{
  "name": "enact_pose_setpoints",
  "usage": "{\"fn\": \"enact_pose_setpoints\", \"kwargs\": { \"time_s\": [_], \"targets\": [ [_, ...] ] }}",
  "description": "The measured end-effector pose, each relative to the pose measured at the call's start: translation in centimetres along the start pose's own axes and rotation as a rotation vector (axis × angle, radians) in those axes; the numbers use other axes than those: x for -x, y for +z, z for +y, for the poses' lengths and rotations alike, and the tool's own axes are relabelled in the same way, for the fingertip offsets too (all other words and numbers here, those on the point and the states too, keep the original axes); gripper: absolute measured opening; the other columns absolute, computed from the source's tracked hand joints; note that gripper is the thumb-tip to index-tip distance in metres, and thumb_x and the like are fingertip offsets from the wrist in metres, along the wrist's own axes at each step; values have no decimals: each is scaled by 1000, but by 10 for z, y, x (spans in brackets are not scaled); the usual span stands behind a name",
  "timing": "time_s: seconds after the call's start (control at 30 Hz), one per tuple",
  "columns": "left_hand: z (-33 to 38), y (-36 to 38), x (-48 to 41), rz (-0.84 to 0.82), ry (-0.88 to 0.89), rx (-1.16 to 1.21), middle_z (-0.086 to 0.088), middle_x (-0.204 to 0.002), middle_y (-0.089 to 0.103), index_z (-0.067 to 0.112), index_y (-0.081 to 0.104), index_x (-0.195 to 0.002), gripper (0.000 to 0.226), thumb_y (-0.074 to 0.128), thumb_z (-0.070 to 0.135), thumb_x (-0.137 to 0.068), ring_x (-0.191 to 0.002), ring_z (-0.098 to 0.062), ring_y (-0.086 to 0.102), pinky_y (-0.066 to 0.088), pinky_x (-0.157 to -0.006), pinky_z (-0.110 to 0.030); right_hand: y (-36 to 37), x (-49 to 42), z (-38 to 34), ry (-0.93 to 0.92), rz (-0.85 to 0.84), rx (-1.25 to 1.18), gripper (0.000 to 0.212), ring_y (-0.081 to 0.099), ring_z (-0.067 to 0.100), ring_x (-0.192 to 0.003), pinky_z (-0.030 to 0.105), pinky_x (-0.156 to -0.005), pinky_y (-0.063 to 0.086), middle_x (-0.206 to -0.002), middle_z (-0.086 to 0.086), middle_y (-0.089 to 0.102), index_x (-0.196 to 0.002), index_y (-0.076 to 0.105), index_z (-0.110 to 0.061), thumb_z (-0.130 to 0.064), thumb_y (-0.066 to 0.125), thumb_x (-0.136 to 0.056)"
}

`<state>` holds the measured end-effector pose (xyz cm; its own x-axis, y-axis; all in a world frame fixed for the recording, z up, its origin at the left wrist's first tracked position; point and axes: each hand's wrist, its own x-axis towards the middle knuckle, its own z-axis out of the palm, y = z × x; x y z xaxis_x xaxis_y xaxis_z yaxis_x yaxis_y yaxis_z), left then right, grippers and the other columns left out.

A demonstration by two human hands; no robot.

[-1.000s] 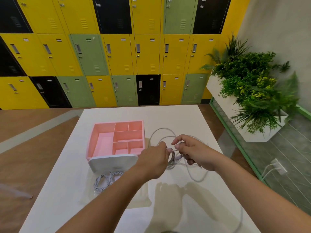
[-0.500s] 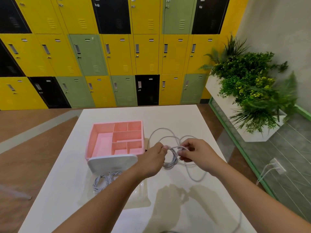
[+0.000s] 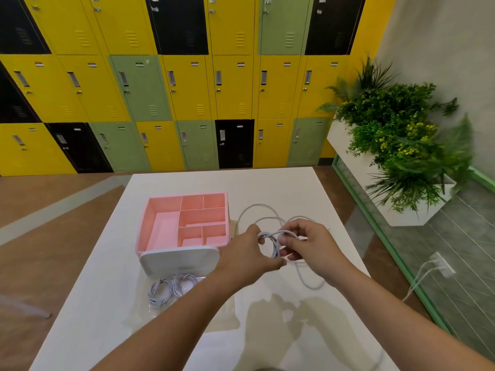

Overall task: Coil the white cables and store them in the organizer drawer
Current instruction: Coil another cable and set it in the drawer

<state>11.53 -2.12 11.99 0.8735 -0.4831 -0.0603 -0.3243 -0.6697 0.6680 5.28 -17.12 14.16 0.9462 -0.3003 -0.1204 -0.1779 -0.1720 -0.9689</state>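
Both hands are up over the white bench (image 3: 267, 188), working the same white cable (image 3: 273, 243). The left hand (image 3: 249, 257) has its grip clenched on the bundled loops from the left side, thumb on top. The right hand (image 3: 310, 246) pinches the bundle from the right, fingers (image 3: 288, 239) curled around the strands where they cross. Loose turns of that cable fan out beyond the hands toward the far side of the bench, and another slack loop hangs down and rests on the bench just below the right wrist. To the left sits the pink organizer (image 3: 160, 223), its top compartments open and bare of cables, with a white front panel (image 3: 179, 259) facing the person. Right in front of that panel the clear drawer (image 3: 160, 311) is pulled out, and two coiled white cables (image 3: 168, 290) lie inside it side by side, partly hidden by the left forearm. Behind it all stands a wall of yellow, green and black lockers (image 3: 187, 84), with a planter of green foliage (image 3: 396, 145) off to the right.
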Motion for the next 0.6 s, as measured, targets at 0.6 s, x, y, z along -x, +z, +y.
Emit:
{"fn": "enact_pose_setpoints", "kwargs": {
  "time_s": [0.6],
  "targets": [
    [-2,-10,-5,-122,38,162,-2,-94,54,22,43,-101,47,78,30,-72,-71,-17,58,55,-55,-36,4,-1,-1,37,-158,29,2,66,15,-77,31,-76,54,-98,12,67,-97,51,-8,-10,51,-98]
  ]
}}
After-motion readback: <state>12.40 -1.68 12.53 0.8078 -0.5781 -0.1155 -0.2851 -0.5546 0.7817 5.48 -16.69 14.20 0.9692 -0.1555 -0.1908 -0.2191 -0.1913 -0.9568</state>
